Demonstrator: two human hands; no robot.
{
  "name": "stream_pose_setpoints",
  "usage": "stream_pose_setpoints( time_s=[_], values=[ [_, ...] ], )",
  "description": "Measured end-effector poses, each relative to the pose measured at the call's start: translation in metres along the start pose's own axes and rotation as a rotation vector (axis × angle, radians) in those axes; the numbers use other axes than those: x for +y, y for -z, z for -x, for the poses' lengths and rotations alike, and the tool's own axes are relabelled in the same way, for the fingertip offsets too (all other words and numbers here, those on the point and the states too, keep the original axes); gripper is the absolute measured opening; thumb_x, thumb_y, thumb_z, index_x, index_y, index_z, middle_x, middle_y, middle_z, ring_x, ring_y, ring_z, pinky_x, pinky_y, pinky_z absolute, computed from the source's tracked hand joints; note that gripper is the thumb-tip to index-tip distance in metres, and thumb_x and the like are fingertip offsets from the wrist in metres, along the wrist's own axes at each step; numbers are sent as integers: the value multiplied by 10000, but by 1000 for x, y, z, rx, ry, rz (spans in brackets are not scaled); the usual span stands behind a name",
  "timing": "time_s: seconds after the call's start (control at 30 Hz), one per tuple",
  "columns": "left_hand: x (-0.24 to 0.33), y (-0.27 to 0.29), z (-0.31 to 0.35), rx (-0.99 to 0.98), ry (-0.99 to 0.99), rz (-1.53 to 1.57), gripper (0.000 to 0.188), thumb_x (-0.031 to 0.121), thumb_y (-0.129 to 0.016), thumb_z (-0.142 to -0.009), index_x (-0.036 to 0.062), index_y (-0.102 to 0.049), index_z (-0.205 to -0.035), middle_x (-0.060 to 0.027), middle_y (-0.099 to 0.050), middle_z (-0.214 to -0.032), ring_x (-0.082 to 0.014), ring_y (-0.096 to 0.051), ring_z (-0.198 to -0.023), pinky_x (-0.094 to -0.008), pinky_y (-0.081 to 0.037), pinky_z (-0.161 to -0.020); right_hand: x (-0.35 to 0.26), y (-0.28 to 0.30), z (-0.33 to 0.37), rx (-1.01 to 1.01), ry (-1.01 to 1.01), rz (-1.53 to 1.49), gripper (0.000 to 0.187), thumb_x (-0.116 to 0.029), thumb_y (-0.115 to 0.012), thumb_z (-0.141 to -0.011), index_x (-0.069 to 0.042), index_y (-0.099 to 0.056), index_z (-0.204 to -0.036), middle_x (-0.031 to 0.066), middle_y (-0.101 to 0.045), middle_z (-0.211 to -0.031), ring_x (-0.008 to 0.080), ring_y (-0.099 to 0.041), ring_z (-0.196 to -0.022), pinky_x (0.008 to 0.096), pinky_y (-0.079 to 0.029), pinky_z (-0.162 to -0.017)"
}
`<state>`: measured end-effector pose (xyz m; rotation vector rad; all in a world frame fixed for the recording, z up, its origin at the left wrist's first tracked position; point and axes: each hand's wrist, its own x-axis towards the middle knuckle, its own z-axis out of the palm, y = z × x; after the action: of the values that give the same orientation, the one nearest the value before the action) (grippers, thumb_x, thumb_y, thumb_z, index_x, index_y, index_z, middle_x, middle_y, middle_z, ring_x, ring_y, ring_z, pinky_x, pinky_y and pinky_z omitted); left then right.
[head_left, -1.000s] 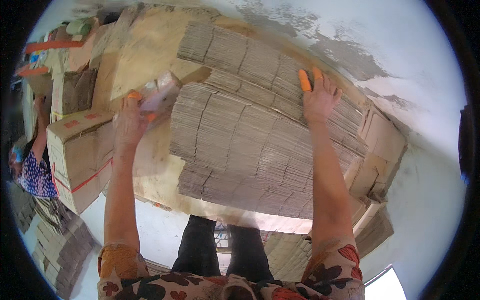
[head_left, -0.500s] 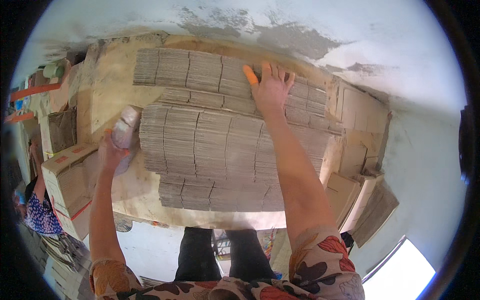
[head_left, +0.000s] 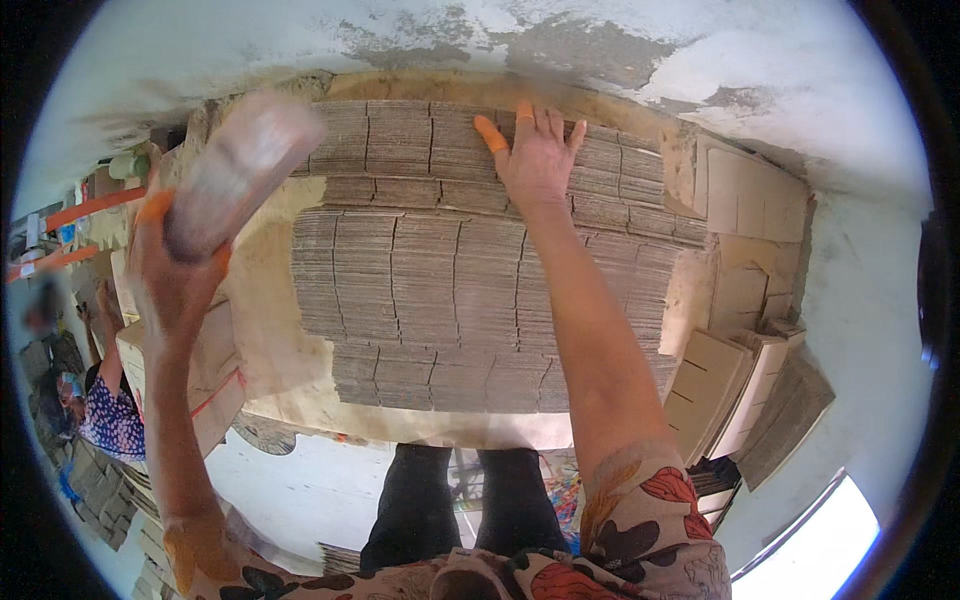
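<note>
My left hand [head_left: 170,275], raised at the left, is closed around a pale oblong block [head_left: 245,175]. Motion blurs the block, so I cannot tell exactly what it is. My right hand [head_left: 541,165] rests on the far row of grey-brown cardboard sheets [head_left: 398,140], fingers spread and holding nothing. Orange finger covers show on its thumb and a finger. Nearer to me lie a narrow cardboard row [head_left: 405,191], a wide middle row [head_left: 425,285] and a shorter near row [head_left: 455,378], all of tightly packed sheets standing on edge.
The rows stand on a pale wooden tabletop [head_left: 285,372] against a peeling wall [head_left: 580,50]. Cardboard boxes [head_left: 205,345] stand left, with a co-worker in a dotted sleeve [head_left: 112,418] beyond them. Flat cardboard pieces [head_left: 708,390] lean at the right edge.
My left hand has lifted the block up and to the left, from beside the middle row to near the far row's left end. My right hand stays on the far row.
</note>
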<state>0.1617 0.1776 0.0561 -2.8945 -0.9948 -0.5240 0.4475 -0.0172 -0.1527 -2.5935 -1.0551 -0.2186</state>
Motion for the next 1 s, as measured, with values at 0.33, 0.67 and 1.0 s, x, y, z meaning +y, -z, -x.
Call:
stream_pose_setpoints(
  time_s=[0.33,0.67,1.0],
  values=[
    [145,-137,-133,-152,-498,163,586,169,-760,-623,46,-501,-1135,-148,-569,-1016,-338,-572,-974,-422,-480,-810,-1,-1,1,114,11,-111,591,-530,-575,-843,9,-567,-1086,142,-626,-1067,328,-530,-1109,654,-234,-1020],
    [181,-211,-136,-322,-627,157,596,93,-732,-605,44,-473,-1140,-161,-560,-1022,-377,-544,-1004,-438,-459,-855,6,-8,2,307,15,-239,411,-383,-705,-745,-12,-627,-905,98,-621,-919,298,-523,-996,637,-290,-965],
    [138,-251,-150,-715,-555,409,590,163,-687,-748,69,-478,-1291,-125,-571,-1181,-283,-557,-1076,-384,-448,-915,4,-5,1,358,-2,-234,284,-303,-700,-779,-32,-635,-836,93,-617,-931,294,-518,-984,571,-341,-944]
  ],
)
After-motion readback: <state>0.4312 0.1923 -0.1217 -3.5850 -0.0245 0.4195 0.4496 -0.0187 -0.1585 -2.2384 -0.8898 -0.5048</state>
